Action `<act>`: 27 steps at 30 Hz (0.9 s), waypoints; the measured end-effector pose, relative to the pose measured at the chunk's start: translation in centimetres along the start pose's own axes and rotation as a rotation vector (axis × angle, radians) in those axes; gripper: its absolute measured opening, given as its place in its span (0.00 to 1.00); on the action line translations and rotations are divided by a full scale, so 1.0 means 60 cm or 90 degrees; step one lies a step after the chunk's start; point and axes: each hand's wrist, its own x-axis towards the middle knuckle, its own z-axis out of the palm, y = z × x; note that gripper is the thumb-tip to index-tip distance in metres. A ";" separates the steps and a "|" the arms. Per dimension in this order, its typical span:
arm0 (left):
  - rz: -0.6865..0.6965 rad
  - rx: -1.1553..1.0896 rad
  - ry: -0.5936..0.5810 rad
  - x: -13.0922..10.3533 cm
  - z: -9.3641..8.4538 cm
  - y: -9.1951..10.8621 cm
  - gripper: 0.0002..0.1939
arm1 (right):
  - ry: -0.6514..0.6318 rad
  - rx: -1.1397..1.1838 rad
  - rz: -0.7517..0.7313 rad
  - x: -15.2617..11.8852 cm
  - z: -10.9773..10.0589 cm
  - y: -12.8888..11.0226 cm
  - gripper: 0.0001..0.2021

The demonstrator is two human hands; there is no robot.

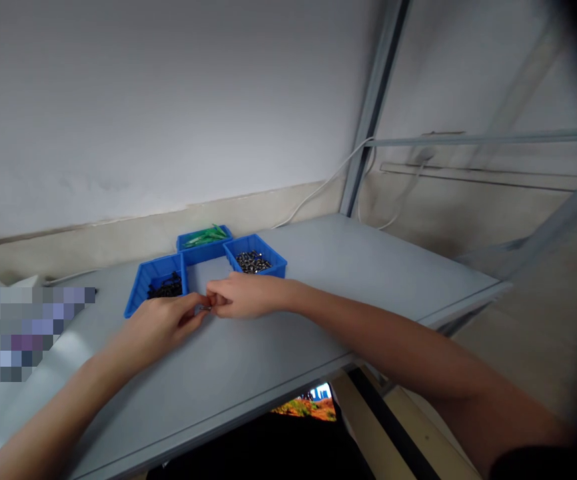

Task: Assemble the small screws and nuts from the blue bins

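Observation:
My left hand (pixel 168 323) and my right hand (pixel 241 295) meet just above the grey table, in front of the blue bins. Both hands are closed, fingertips pinched together around a small shiny metal piece (pixel 204 308), mostly covered by the fingers; its kind is too small to tell. Beside my left hand stands a blue bin (pixel 138 283) with small black parts (pixel 168 287). Behind my right hand, another blue bin (pixel 278 268) holds many small silvery metal parts (pixel 252 261). At the back, a third blue bin (pixel 203 253) contains green, thin pieces (pixel 207 236).
The grey table (pixel 368 267) runs along a wall. A metal frame post (pixel 363 153) rises at its back right corner, with a white cable (pixel 313 193) beside it. Pale plastic bags, partly blurred out, lie at the left. Below the front edge, a bright screen (pixel 313 405) shows.

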 end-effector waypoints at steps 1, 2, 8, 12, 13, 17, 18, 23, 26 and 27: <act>-0.006 0.003 -0.001 0.000 -0.001 0.001 0.14 | 0.002 -0.003 -0.002 0.000 0.000 0.001 0.05; -0.011 0.007 -0.001 0.000 -0.001 0.001 0.14 | 0.004 -0.004 -0.004 0.001 0.001 0.003 0.05; -0.017 0.021 -0.015 0.001 -0.003 0.002 0.13 | -0.014 0.000 0.010 0.000 0.002 0.005 0.07; -0.022 0.031 -0.027 0.002 -0.002 0.003 0.13 | -0.020 -0.025 0.029 -0.002 -0.004 -0.005 0.08; -0.022 0.034 -0.027 0.002 -0.001 0.004 0.14 | -0.020 -0.028 0.031 -0.003 -0.006 -0.007 0.08; -0.028 0.032 -0.015 0.005 0.007 0.004 0.15 | 0.001 -0.031 0.024 -0.003 -0.009 -0.006 0.08; -0.030 0.020 -0.010 0.006 0.009 0.003 0.15 | 0.007 -0.023 0.020 -0.003 -0.010 -0.005 0.09; -0.022 -0.131 0.012 0.010 0.015 0.008 0.14 | 0.022 0.055 -0.008 -0.006 -0.016 0.004 0.08; -0.031 -0.245 0.002 0.009 0.015 0.016 0.13 | 0.052 0.085 -0.027 -0.010 -0.027 0.008 0.05; -0.044 -0.287 -0.010 0.009 0.016 0.019 0.13 | 0.067 0.100 -0.033 -0.012 -0.032 0.009 0.05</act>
